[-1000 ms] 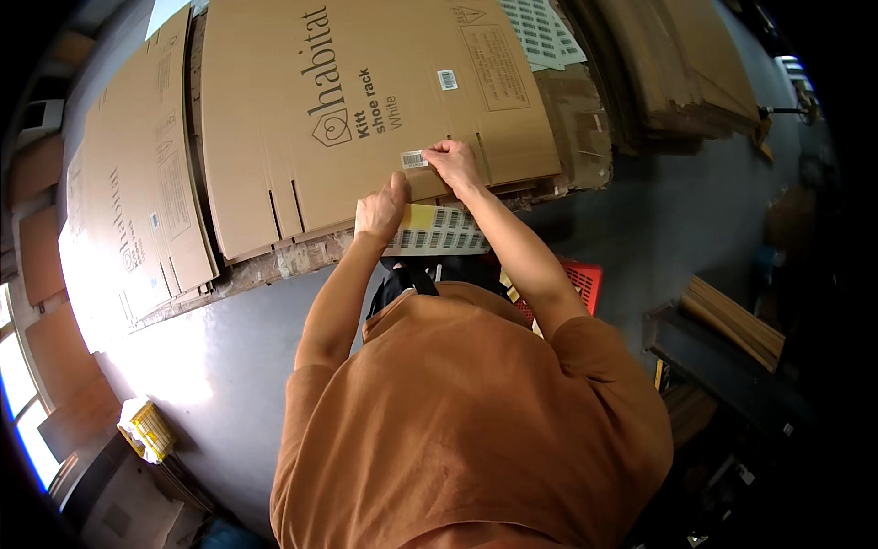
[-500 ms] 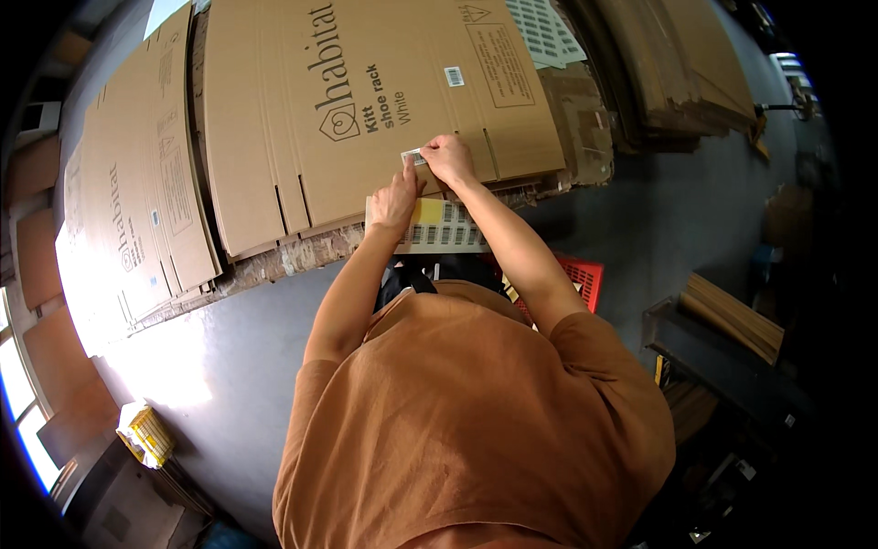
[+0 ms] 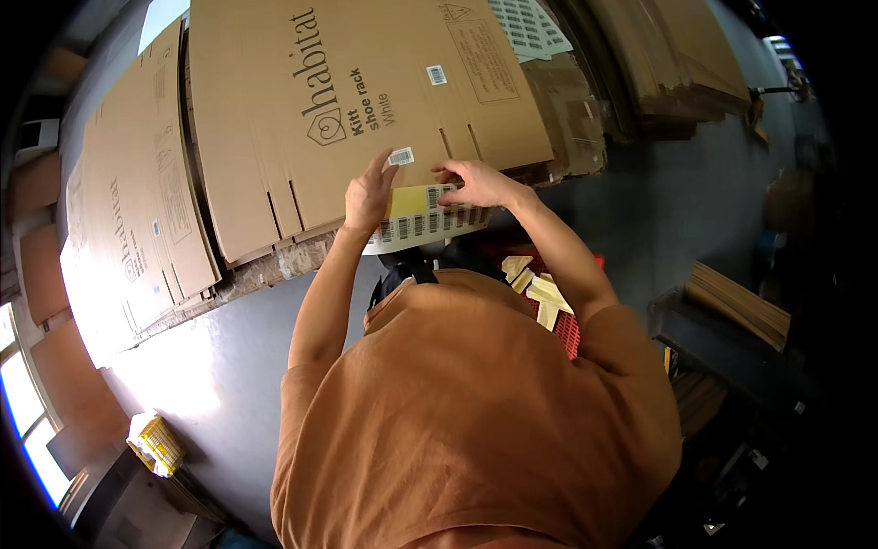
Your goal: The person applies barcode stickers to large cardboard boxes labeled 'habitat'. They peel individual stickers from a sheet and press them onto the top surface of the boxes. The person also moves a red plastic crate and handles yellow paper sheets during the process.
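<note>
A flat printed brown carton [image 3: 247, 137] lies on top of a stack in front of me. Near its front edge sits a small white barcode label [image 3: 401, 157]. My left hand [image 3: 368, 194] is just left of that label, its fingers stretched out and the index fingertip beside it. A sheet of barcode labels [image 3: 421, 225] with a bare yellow patch lies along the carton's front edge, between my hands. Over the sheet's right end is my right hand [image 3: 477, 186], thumb and fingers apart, with nothing visible between them. Another white label [image 3: 436, 75] is farther up the carton.
A second stack of flat cartons [image 3: 123, 197] stands on the left. More label sheets [image 3: 530, 29] lie at the far right of the carton. Below my right arm is a red plastic basket [image 3: 569, 334] with yellowish paper strips [image 3: 549, 293]. A yellow basket [image 3: 157, 444] is at lower left.
Both hands have come off the small label near the carton's front edge, leaving it flat on the cardboard. My right hand has moved down and right to the label sheet; the left has shifted slightly left.
</note>
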### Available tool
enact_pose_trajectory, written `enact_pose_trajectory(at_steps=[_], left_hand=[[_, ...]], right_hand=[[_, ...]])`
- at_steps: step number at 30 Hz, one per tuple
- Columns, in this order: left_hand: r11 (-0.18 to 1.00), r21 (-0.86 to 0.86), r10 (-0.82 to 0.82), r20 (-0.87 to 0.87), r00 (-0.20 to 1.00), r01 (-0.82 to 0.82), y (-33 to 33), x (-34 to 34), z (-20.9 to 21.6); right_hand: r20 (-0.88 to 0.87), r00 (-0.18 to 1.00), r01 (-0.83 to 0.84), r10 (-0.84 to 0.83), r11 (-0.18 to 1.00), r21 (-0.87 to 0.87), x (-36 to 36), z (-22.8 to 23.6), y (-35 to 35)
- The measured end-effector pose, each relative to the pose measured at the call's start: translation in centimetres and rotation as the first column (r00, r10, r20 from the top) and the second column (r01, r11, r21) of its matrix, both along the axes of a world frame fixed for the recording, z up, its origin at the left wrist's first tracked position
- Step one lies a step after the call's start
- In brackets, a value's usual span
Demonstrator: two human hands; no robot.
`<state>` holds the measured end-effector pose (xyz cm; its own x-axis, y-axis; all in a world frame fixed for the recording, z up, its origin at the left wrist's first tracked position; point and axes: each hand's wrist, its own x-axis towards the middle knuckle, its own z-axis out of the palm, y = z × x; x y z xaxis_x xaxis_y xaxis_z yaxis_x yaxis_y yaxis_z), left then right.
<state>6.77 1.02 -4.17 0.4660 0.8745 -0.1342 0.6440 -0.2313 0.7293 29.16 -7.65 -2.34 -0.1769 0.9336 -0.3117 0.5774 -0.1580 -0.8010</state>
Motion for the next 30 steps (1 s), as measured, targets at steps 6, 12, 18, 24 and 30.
enact_pose_trajectory(at_steps=[6,12,18,24,30], left_hand=[[0.998,0.07,-0.003,-0.033,0.999,0.005,-0.5,2.9,2.5],[0.749,0.626,-0.271,-0.011,0.963,0.218,-2.4,8.0,3.1],[0.893,0.437,-0.12,-0.009,0.993,0.111,-2.8,11.3,1.7],[0.992,0.127,-0.007,-0.11,0.994,0.021,-1.4,12.0,1.2],[0.995,0.102,0.03,-0.095,0.995,-0.02,0.1,12.1,0.8]], right_hand=[[-0.072,0.997,0.028,-0.031,0.999,-0.041,2.7,3.0,-0.7],[0.035,0.996,0.075,-0.078,0.995,0.064,4.9,5.2,-1.0],[0.092,0.995,0.017,-0.038,0.976,0.215,6.8,4.0,-0.8],[0.228,0.968,-0.057,-0.106,0.792,0.608,5.9,2.5,0.0],[0.194,0.976,-0.06,-0.096,0.743,0.666,6.0,1.0,1.7]])
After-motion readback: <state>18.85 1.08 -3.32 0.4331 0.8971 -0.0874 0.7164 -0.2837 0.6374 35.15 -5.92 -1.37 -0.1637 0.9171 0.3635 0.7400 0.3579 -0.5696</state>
